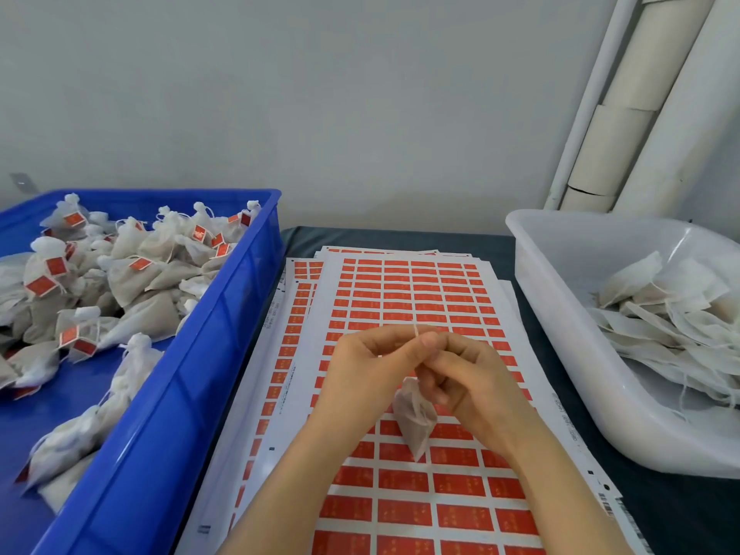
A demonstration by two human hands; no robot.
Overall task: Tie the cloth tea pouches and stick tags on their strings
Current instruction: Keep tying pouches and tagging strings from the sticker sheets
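Note:
A small beige cloth tea pouch (414,418) hangs below my two hands, above the sheets of red tag stickers (416,298). My left hand (368,370) and my right hand (472,374) meet fingertip to fingertip over the pouch and pinch its thin white string (416,330), whose short end sticks up between them. The fingers of both hands are curled around the string. The neck of the pouch is partly hidden by my right fingers.
A blue crate (224,346) on the left holds several tied pouches with red tags. A white tub (560,322) on the right holds several flat untied pouches. White tubes (624,126) lean against the wall behind it.

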